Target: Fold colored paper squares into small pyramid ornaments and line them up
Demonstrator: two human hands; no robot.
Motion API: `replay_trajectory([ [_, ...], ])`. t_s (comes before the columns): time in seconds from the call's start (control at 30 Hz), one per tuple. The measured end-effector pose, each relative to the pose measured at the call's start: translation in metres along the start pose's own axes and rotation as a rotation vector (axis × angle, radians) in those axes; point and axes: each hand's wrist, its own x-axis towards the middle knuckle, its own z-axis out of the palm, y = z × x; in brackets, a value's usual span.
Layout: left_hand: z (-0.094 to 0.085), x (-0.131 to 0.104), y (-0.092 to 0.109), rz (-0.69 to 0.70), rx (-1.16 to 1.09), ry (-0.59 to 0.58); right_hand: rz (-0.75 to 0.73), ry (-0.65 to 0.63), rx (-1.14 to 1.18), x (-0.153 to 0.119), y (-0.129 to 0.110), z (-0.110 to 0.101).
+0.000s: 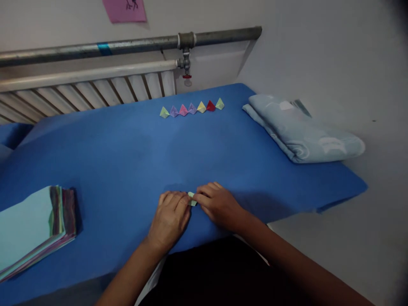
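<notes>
Between my two hands, low over the blue-covered surface (137, 157), is a small piece of pale green folded paper (192, 199). My left hand (170, 216) has its fingers bent together on the paper's left side. From the right, my right hand (219, 206) pinches its other edge, thumb and forefinger close together. The fingers cover much of the paper, so its full shape is hidden. Farther back lies a row of several small folded paper pieces (191, 109) in green, purple, pink, yellow and red, standing side by side.
A stack of coloured paper sheets (25, 225) lies at the left. A folded light blue blanket (302, 129) rests at the right by the wall. Behind the surface are a white radiator (92, 91), a metal pipe (140, 44) and a red-handled valve (187, 76).
</notes>
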Motion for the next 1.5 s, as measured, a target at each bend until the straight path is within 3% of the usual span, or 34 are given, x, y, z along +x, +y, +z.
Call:
replay_trajectory([
  [0.5, 0.002, -0.004, 0.0, -0.037, 0.0, 0.013, 0.058, 0.041, 0.16, -0.004, 0.002, -0.003],
  [1.1, 0.0, 0.01, 0.009, -0.467, -0.198, -0.04, 0.326, -0.054, 0.328, 0.018, -0.003, -0.017],
  [1.5, -0.005, 0.02, 0.0, -0.494, -0.236, -0.142, 0.411, -0.073, 0.402, 0.024, -0.001, -0.018],
])
